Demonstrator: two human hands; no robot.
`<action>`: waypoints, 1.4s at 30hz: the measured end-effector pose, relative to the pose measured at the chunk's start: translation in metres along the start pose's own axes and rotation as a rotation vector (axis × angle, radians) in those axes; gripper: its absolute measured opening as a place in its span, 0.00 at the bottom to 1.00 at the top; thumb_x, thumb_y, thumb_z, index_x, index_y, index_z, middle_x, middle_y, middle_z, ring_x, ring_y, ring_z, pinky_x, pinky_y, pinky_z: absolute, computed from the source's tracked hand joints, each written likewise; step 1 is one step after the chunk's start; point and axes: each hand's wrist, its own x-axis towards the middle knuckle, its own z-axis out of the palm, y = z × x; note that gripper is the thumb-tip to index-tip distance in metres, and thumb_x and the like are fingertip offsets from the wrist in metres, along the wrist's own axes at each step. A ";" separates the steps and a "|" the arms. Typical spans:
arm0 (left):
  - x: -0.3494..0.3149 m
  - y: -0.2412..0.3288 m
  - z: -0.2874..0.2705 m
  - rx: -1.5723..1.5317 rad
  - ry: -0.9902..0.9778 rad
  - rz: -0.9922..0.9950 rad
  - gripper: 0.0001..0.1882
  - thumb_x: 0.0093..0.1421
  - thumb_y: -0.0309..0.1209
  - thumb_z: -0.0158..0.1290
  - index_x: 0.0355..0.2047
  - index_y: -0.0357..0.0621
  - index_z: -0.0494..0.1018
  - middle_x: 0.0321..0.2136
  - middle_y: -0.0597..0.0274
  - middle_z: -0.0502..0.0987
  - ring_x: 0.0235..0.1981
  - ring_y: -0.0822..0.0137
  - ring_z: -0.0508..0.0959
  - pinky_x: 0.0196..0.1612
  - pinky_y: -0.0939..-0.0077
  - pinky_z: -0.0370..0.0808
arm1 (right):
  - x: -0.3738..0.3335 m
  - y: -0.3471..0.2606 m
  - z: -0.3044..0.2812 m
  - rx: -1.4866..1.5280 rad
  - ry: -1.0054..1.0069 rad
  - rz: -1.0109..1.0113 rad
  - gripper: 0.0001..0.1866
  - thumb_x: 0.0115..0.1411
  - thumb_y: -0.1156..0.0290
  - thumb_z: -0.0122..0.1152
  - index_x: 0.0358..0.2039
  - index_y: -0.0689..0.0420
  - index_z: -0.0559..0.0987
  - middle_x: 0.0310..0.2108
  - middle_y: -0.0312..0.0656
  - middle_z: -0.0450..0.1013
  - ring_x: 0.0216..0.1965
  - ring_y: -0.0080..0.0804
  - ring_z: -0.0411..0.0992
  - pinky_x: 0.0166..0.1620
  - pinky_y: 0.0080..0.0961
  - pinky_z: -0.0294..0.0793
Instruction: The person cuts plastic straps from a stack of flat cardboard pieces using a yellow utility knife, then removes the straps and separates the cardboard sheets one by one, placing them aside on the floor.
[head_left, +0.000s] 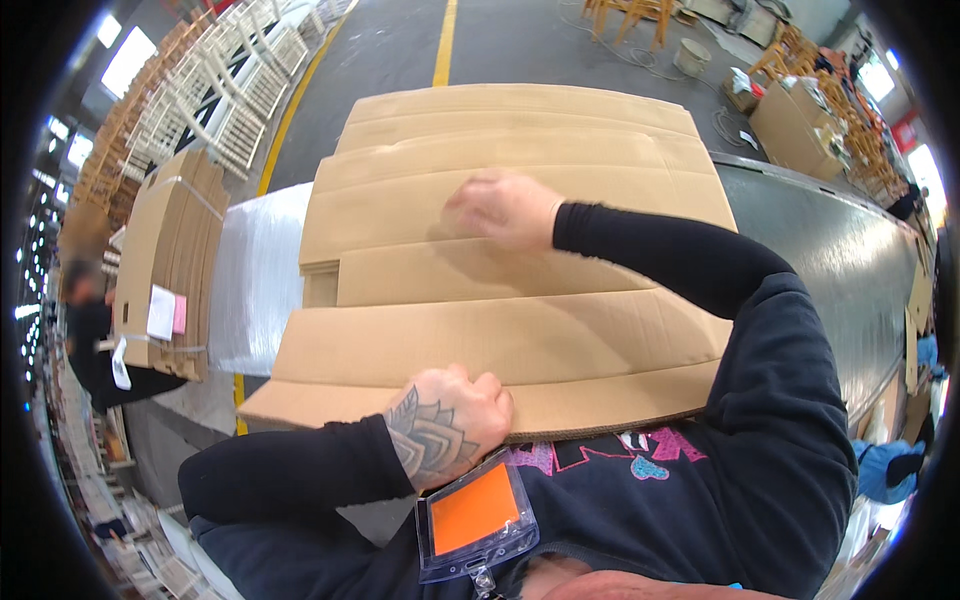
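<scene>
Warehouse floor with yellow line, flat cardboard sheets (pixel 500 300) stacked before the person, left hand (pixel 447 420) clenched on near edge, right hand (pixel 500 208) pressed on top, grip unclear, bundled cartons (pixel 170 260) left.

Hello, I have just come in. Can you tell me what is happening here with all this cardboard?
A person in dark long sleeves is handling a flat, unfolded cardboard box blank held out in front of the body. The left hand grips its near edge with curled fingers, while the right hand presses on the upper panels. To the left, a strapped bundle of flat cardboard stands beside a wrapped white stack. A metal table lies to the right.
</scene>
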 end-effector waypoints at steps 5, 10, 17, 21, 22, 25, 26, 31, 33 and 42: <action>0.007 -0.032 0.016 -0.016 0.004 0.105 0.10 0.45 0.30 0.56 0.28 0.39 0.72 0.26 0.56 0.74 0.24 0.58 0.78 0.24 0.67 0.76 | 0.013 0.068 -0.071 -0.451 0.097 0.353 0.27 0.58 0.57 0.66 0.55 0.55 0.74 0.48 0.51 0.75 0.51 0.49 0.73 0.53 0.41 0.74; 0.025 -0.069 0.073 0.193 0.120 0.142 0.10 0.45 0.32 0.57 0.24 0.40 0.72 0.22 0.58 0.70 0.22 0.62 0.76 0.19 0.69 0.73 | 0.038 0.126 -0.100 -0.512 -0.234 0.685 0.49 0.41 0.44 0.79 0.57 0.62 0.72 0.52 0.53 0.74 0.55 0.49 0.72 0.55 0.38 0.73; 0.033 -0.065 0.091 0.128 0.050 0.171 0.14 0.48 0.36 0.58 0.30 0.40 0.72 0.22 0.59 0.69 0.26 0.64 0.75 0.21 0.70 0.74 | 0.052 0.162 -0.110 -0.368 -0.345 0.733 0.51 0.34 0.41 0.82 0.51 0.66 0.76 0.48 0.53 0.77 0.53 0.44 0.75 0.55 0.34 0.74; 0.056 -0.127 0.030 -0.272 -0.463 0.424 0.25 0.54 0.43 0.61 0.45 0.38 0.72 0.34 0.50 0.76 0.42 0.49 0.78 0.41 0.57 0.78 | 0.073 0.167 -0.121 -0.115 -0.668 0.915 0.49 0.36 0.42 0.82 0.51 0.65 0.76 0.45 0.46 0.80 0.48 0.38 0.78 0.52 0.31 0.76; 0.077 -0.154 0.006 -0.538 -0.567 0.417 0.30 0.57 0.49 0.61 0.50 0.37 0.71 0.44 0.43 0.76 0.48 0.44 0.77 0.49 0.53 0.75 | 0.072 0.171 -0.127 -0.146 -0.696 0.886 0.51 0.36 0.40 0.81 0.52 0.65 0.76 0.47 0.47 0.79 0.50 0.39 0.77 0.52 0.32 0.76; 0.135 -0.242 -0.027 -0.057 0.499 0.040 0.33 0.51 0.44 0.66 0.52 0.37 0.70 0.47 0.42 0.74 0.51 0.43 0.74 0.53 0.55 0.73 | 0.070 0.181 -0.139 -0.190 -0.756 0.786 0.55 0.34 0.35 0.79 0.54 0.64 0.76 0.50 0.49 0.77 0.53 0.41 0.76 0.55 0.35 0.75; 0.156 -0.270 -0.050 0.129 0.544 -0.046 0.37 0.48 0.46 0.68 0.53 0.35 0.70 0.49 0.42 0.74 0.53 0.43 0.72 0.55 0.56 0.72 | 0.074 0.181 -0.140 -0.187 -0.776 0.738 0.54 0.34 0.35 0.79 0.54 0.63 0.77 0.50 0.48 0.77 0.53 0.41 0.75 0.55 0.35 0.74; 0.207 -0.386 -0.046 -0.173 -0.271 -0.393 0.51 0.36 0.50 0.75 0.57 0.36 0.68 0.52 0.48 0.76 0.55 0.51 0.75 0.58 0.63 0.71 | 0.081 0.178 -0.135 -0.186 -0.743 0.646 0.58 0.32 0.37 0.82 0.59 0.60 0.73 0.53 0.47 0.76 0.56 0.43 0.73 0.58 0.35 0.72; 0.219 -0.392 -0.036 -0.299 -0.324 -0.362 0.51 0.35 0.49 0.76 0.56 0.35 0.69 0.53 0.48 0.76 0.55 0.53 0.75 0.57 0.64 0.71 | 0.073 0.182 -0.133 -0.167 -0.656 0.694 0.53 0.32 0.43 0.84 0.56 0.60 0.75 0.51 0.47 0.77 0.54 0.43 0.74 0.56 0.34 0.74; 0.190 -0.345 0.002 0.029 0.155 -0.452 0.39 0.37 0.45 0.73 0.45 0.35 0.71 0.42 0.47 0.77 0.49 0.47 0.76 0.52 0.60 0.73 | 0.050 0.131 -0.120 -0.494 -0.360 0.706 0.41 0.33 0.52 0.84 0.47 0.57 0.76 0.45 0.45 0.78 0.51 0.43 0.75 0.52 0.39 0.73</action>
